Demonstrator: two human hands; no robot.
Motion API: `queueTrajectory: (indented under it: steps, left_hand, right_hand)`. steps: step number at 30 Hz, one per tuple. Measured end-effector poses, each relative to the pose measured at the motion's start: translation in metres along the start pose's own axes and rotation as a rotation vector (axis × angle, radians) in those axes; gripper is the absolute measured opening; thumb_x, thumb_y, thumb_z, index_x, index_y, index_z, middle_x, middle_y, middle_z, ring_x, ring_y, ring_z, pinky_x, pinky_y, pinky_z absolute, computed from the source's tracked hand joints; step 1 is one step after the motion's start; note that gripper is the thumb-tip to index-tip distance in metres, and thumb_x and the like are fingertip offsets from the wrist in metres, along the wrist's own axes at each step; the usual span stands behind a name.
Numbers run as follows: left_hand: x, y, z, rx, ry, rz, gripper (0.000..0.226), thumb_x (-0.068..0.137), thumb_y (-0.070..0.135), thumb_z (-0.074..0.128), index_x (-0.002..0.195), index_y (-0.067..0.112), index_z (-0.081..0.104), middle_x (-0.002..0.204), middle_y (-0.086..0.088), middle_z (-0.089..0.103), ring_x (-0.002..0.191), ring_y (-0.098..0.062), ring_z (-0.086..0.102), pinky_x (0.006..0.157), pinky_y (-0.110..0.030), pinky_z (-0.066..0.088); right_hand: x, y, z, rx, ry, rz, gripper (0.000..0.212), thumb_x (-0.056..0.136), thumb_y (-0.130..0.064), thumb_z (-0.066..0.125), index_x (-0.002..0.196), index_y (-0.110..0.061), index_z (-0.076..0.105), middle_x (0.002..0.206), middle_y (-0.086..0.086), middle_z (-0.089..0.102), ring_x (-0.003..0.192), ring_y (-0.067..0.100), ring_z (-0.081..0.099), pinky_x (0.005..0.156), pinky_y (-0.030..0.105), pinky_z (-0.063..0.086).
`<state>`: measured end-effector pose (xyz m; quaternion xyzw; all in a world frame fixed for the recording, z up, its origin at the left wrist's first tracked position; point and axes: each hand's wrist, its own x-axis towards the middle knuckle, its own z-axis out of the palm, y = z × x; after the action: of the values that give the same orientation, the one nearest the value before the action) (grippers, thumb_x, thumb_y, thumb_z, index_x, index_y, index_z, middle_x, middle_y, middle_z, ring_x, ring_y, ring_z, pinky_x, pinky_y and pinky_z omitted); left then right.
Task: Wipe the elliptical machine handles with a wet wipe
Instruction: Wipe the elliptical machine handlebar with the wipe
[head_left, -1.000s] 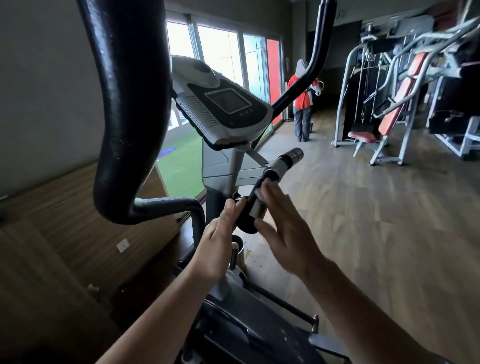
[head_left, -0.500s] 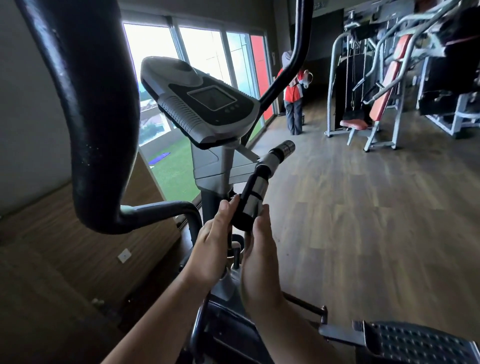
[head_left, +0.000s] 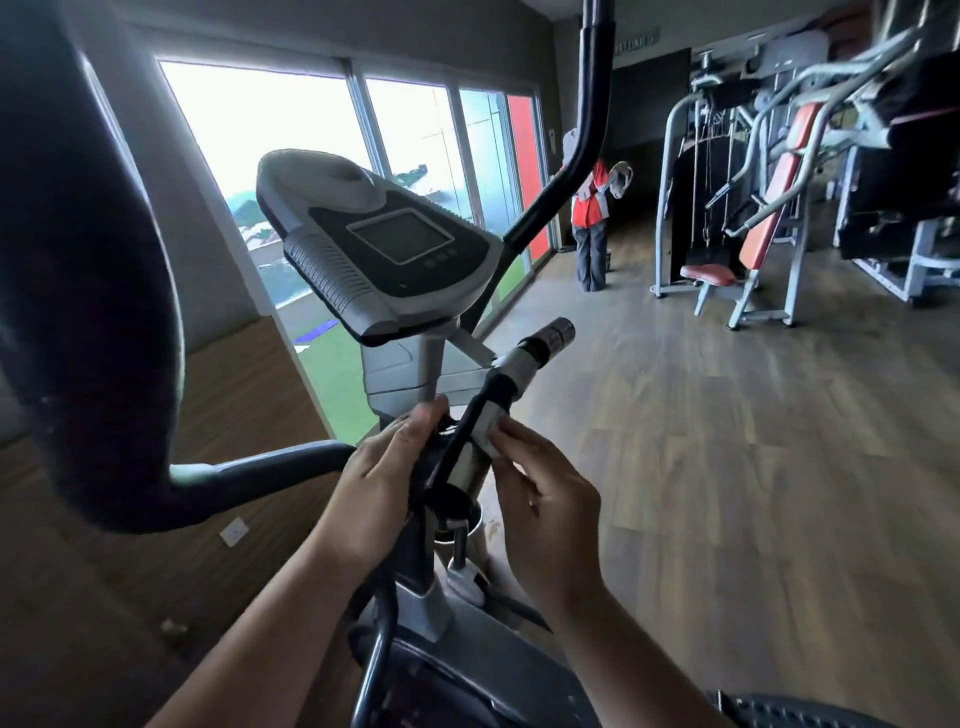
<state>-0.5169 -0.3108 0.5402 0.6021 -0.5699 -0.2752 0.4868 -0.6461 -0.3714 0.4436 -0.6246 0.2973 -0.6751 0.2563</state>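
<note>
The elliptical's short fixed handle (head_left: 524, 364), black with silver grip bands, slants up to the right below the console (head_left: 395, 249). My left hand (head_left: 384, 467) curls around the handle's lower black part from the left, thumb on top. My right hand (head_left: 540, 499) comes in from the right. Its fingertips press a small whitish piece, apparently the wet wipe (head_left: 488, 434), against a silver band. The thick black left swing handle (head_left: 88, 260) fills the left foreground. The thin right swing handle (head_left: 587, 130) rises behind the console.
A person in a red vest (head_left: 589, 223) stands by the windows at the back. Weight machines with red pads (head_left: 753, 234) occupy the right rear. A ribbed pedal (head_left: 831, 712) shows at the bottom right. Wooden floor lies to the right.
My right hand has turned from lying flat beside the handle to pressing its fingertips onto the silver band. My left hand has closed further around the lower grip. The view has swung left.
</note>
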Motion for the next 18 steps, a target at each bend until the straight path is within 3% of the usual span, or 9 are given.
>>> queueTrajectory:
  steps: [2,4,5,7,9,12,14,16,18]
  left_hand:
    - [0.02,0.012,0.006,0.187,0.01,-0.007,0.054,0.089,0.069,0.047,0.134,0.045,0.063,0.129,0.018,0.07,0.125,-0.004,0.062,0.113,-0.041,0.044]
    - [0.046,0.022,0.019,0.302,-0.01,-0.008,0.046,0.088,0.063,0.055,0.131,0.049,0.063,0.126,0.015,0.072,0.119,-0.011,0.066,0.107,-0.044,0.05]
    - [0.061,0.025,0.026,0.344,-0.022,0.004,0.043,0.09,0.057,0.061,0.132,0.047,0.062,0.132,0.015,0.069,0.123,-0.013,0.064,0.11,-0.043,0.048]
    - [0.089,0.032,0.04,0.561,-0.049,0.043,0.049,0.097,0.047,0.063,0.144,0.04,0.055,0.15,0.018,0.052,0.14,-0.007,0.049,0.122,-0.028,0.03]
    - [0.114,0.039,0.051,0.809,-0.116,0.113,0.055,0.102,0.045,0.055,0.154,0.033,0.043,0.161,0.018,0.038,0.149,-0.002,0.032,0.117,-0.016,0.015]
    - [0.139,0.049,0.065,1.06,-0.238,0.154,0.053,0.106,0.044,0.045,0.156,0.026,0.039,0.162,0.011,0.038,0.152,-0.009,0.029,0.116,-0.021,0.019]
    - [0.151,0.052,0.072,1.165,-0.26,0.136,0.044,0.106,0.04,0.044,0.147,0.024,0.047,0.147,0.009,0.052,0.142,-0.016,0.042,0.107,-0.027,0.03]
    - [0.16,0.05,0.077,1.207,-0.271,0.08,0.028,0.103,0.038,0.044,0.126,0.026,0.055,0.117,0.009,0.06,0.119,-0.019,0.056,0.089,-0.033,0.044]
    - [0.167,0.043,0.079,1.202,-0.285,0.045,0.014,0.1,0.034,0.043,0.103,0.025,0.053,0.089,0.012,0.053,0.091,-0.018,0.056,0.071,-0.033,0.041]
  right_hand:
    - [0.02,0.008,-0.019,0.011,-0.085,0.035,0.029,0.101,-0.027,0.063,0.122,-0.012,0.077,0.124,-0.004,0.076,0.115,-0.002,0.07,0.09,0.01,0.056]
    - [0.051,0.022,-0.039,-0.016,-0.136,0.056,0.029,0.103,-0.033,0.063,0.121,-0.017,0.078,0.115,-0.004,0.08,0.103,0.002,0.075,0.086,0.02,0.062]
    - [0.069,0.031,-0.049,-0.057,-0.146,0.052,0.027,0.104,-0.033,0.063,0.12,-0.018,0.078,0.111,-0.005,0.081,0.1,0.003,0.076,0.087,0.026,0.064]
    - [0.106,0.05,-0.064,-0.153,-0.152,0.051,0.026,0.105,-0.032,0.061,0.117,-0.019,0.079,0.104,-0.007,0.081,0.095,0.003,0.075,0.088,0.03,0.064]
    - [0.144,0.069,-0.073,-0.274,-0.14,0.004,0.027,0.104,-0.031,0.061,0.118,-0.017,0.079,0.104,-0.003,0.082,0.094,0.008,0.076,0.087,0.028,0.063]
    - [0.191,0.096,-0.068,-0.361,-0.159,-0.082,0.027,0.103,-0.027,0.063,0.118,-0.011,0.079,0.113,0.005,0.081,0.103,0.016,0.077,0.093,0.02,0.056]
    - [0.211,0.111,-0.059,-0.398,-0.208,-0.118,0.028,0.104,-0.022,0.061,0.118,-0.005,0.078,0.116,0.011,0.08,0.106,0.023,0.077,0.099,0.023,0.054]
    - [0.218,0.124,-0.049,-0.452,-0.304,-0.114,0.031,0.101,-0.013,0.056,0.123,-0.001,0.074,0.123,0.016,0.076,0.115,0.029,0.074,0.107,0.028,0.049]
    - [0.207,0.134,-0.042,-0.481,-0.427,-0.07,0.042,0.1,-0.003,0.053,0.141,0.0,0.06,0.147,0.017,0.06,0.14,0.029,0.057,0.123,0.033,0.037]
